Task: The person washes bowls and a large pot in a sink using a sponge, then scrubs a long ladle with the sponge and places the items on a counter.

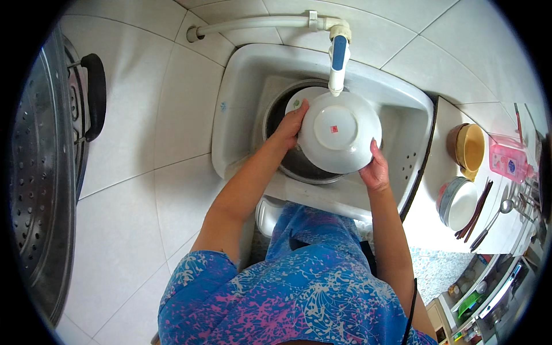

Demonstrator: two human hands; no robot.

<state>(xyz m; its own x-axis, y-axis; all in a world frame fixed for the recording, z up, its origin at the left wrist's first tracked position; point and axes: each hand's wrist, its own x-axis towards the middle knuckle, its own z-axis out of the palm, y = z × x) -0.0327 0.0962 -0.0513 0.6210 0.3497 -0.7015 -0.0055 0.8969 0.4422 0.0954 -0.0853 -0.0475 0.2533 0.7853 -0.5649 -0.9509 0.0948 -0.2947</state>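
Observation:
My left hand (294, 125) and my right hand (375, 169) grip a white ceramic plate (358, 148) from its two sides. Its underside, with a foot ring and a small red mark, faces up. Behind it, at my left fingers, shows the rim of another white dish (305, 94) with a green motif; whether my left hand holds that one too, I cannot tell. Both dishes are over a round metal basin (297, 166) standing in the ceramic sink (241, 82). The white tap (338, 64) with a blue handle hangs just above the plate's far edge; no running water can be made out.
On the counter (424, 202) at the right are stacked yellow-brown cups (471, 148), stacked bowls (463, 205), dark chopsticks (476, 213), a ladle (505, 207) and a pink liquid bottle (509, 161). A large perforated metal steamer (41, 185) with a black handle (95, 97) is at the far left.

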